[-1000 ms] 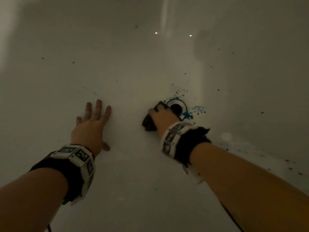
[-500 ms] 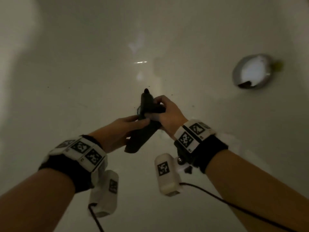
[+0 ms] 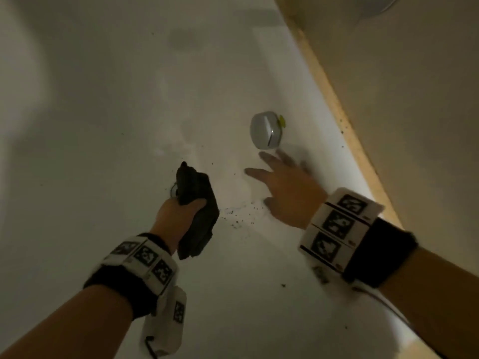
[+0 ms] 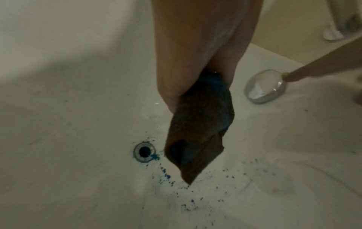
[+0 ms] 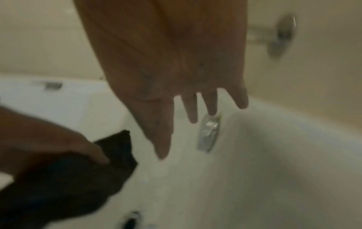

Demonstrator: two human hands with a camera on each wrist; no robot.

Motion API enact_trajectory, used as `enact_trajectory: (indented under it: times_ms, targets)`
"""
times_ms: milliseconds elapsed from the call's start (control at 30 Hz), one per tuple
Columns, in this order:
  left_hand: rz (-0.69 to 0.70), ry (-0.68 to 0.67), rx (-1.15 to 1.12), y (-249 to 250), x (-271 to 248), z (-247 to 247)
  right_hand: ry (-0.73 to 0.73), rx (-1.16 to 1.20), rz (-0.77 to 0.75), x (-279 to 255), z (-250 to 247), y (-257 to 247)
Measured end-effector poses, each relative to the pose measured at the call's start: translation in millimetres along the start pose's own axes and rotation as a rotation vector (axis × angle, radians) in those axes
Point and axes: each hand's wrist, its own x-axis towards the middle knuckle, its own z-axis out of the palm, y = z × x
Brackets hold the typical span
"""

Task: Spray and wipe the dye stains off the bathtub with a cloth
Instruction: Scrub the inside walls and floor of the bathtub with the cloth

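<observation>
Inside the bathtub (image 3: 108,104), near its drain end, you are leaning over a white floor that takes up nearly all of the head view, with the tub's rim and a beige wall running down the right edge. The next largest thing is the dark cloth (image 3: 197,211), which your left hand (image 3: 178,216) grips bunched in a closed fist, fingers curled round its middle so that both ends hang free; held that way, clear of the tub floor, it looks parked rather than wiping. In the left wrist view its lower corner dangles just above the stains. Your right hand (image 3: 287,193) holds nothing, its fingers spread and straight, stretched toward the tub wall near the round chrome overflow cover (image 3: 265,130); it is blurred, so you cannot tell whether the fingertips touch the wall. My guess is that you freed this hand to fetch the spray bottle, which appears in none of the views. Smaller, the drain (image 4: 144,152) sits on the tub floor just beside the hanging cloth, ringed with blue-green dye. Smallest, the dye stains (image 4: 188,199) are scattered blue specks fanning out from the drain toward the near side, and they remain plainly visible, so the wiping is, by my reckoning, far from finished.
</observation>
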Motion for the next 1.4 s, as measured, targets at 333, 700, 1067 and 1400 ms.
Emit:
enact_trajectory:
  times_ms: [333, 700, 1067, 1400]
  targets:
    - [0.393, 0.037, 0.137, 56, -15, 141, -0.095, -0.215, -0.058, -51, -9, 88]
    - [0.544, -0.572, 0.66, -22, -73, 135, -0.066, 0.169, -0.11, -48, -4, 115]
    - [0.283, -0.727, 1.227, -38, -46, 66, -0.091, 0.214, -0.062, -44, -11, 116]
    - [0.692, -0.881, 0.98, 4, -128, 95, -0.155, 0.239, 0.056, -39, -21, 109]
